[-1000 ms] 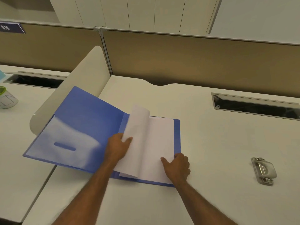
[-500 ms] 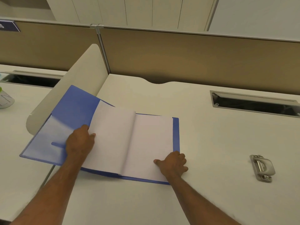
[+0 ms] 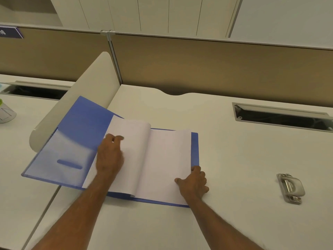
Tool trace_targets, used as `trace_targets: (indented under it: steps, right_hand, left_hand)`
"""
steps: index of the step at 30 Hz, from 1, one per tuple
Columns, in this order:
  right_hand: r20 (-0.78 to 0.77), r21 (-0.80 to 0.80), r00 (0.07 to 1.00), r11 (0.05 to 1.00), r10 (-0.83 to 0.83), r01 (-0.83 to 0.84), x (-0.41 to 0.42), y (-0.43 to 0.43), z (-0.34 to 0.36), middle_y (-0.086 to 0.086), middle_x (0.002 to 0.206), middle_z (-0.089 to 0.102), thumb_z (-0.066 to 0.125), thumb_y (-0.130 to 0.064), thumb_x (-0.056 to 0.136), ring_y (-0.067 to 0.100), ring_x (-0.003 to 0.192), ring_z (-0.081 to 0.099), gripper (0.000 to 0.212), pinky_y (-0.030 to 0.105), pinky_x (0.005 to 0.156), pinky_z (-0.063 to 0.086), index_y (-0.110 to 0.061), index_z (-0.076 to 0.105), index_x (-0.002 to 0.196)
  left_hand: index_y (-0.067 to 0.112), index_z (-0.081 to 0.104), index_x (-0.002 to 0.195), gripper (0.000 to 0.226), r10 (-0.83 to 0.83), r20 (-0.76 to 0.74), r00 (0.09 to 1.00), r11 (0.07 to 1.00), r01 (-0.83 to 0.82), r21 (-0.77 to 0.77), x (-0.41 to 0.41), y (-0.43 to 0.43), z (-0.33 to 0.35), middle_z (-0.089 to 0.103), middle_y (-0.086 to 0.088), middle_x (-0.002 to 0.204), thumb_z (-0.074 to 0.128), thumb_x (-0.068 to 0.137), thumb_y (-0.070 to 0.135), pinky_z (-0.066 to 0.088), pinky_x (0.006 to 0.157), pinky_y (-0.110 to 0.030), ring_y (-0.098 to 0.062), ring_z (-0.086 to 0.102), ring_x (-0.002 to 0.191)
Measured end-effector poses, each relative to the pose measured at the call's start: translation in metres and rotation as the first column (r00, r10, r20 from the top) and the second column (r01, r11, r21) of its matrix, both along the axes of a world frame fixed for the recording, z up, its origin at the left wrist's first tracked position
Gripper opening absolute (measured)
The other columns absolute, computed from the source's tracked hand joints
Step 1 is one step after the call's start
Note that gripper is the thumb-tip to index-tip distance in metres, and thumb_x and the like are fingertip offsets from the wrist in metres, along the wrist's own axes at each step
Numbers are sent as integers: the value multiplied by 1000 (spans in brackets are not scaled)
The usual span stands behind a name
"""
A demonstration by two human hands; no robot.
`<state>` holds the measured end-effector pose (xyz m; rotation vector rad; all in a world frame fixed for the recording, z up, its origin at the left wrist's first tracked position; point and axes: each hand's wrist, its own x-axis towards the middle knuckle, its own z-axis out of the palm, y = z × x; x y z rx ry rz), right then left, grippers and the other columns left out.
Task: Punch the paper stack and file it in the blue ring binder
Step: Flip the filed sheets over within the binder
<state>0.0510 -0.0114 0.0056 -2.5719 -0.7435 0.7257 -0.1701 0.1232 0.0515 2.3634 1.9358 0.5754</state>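
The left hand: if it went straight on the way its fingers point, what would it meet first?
The left hand would likely cross the turned page, then bare desk, then the brown partition.

pg [image 3: 134, 141] flat, L grip [image 3: 110, 156] atop (moved right)
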Motion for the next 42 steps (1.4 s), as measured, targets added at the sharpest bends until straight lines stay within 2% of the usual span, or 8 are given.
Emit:
trace_targets:
  steps: [4,10,14,17,22,28,33,42]
  right_hand:
    - [93,288,994,954,63,-87,-3,-15,-4,2,112,56,64,-28,85,25,103,59,33,39,88,44,-20,50,113]
    - [115,506,970,828,213,-242,-14,-25,-1,-3,114,63,42,-50,83,15,104,59,53,35,92,45,-19,54,125]
    - [47,561,960,788,278,-256,-17,-25,-1,-4,121,63,33,-52,79,13,112,56,62,28,96,33,-18,55,127]
    - [-57,576,956,791,288,-204,-17,-24,-5,-2,129,60,37,-54,82,14,120,53,61,40,105,40,-21,53,131]
    - [-164,579,947,804,275,-133,-13,-22,-10,0,128,61,31,-82,75,16,117,55,85,39,105,43,-22,54,129]
    - [-328,549,924,835,195,19,1,-15,1,-19,97,59,58,-40,89,9,91,59,18,23,82,53,-35,54,105]
    - [-336,483,935,873,117,64,22,-17,3,-13,86,58,72,-26,83,1,74,56,41,9,61,41,-16,55,119]
    - [-243,443,965,896,97,22,29,-15,-9,0,83,63,77,-7,76,12,70,57,41,4,59,41,-7,59,113]
  left_hand:
    - [14,71,93,16,-60,450,891,954,184,-236,59,-32,7,69,1,82,69,83,27,53,72,-29,-13,61,70]
    - [12,74,77,49,-15,521,853,744,357,-564,119,-69,-14,72,-7,71,59,82,58,56,69,-34,-20,68,68]
    - [12,76,84,37,38,565,824,752,348,-559,135,-74,-15,73,-5,75,63,85,47,57,68,-28,-16,68,67]
    - [7,74,88,30,102,517,850,789,247,-562,137,-70,-20,72,-11,82,60,90,33,55,71,-28,-16,62,66]
    - [8,74,92,27,172,491,854,814,157,-559,138,-64,-24,72,-9,86,64,87,33,56,75,-30,-19,66,73]
    - [11,74,87,31,212,570,794,836,155,-527,131,-64,-16,72,-3,84,72,79,40,54,74,-29,-14,63,71]
    - [11,74,85,28,235,571,786,912,26,-410,70,-39,6,71,-1,78,78,74,36,49,70,-24,-15,65,72]
    - [1,69,101,28,233,228,945,970,-209,-124,-44,3,11,71,-19,97,64,88,25,53,80,-45,-38,65,87]
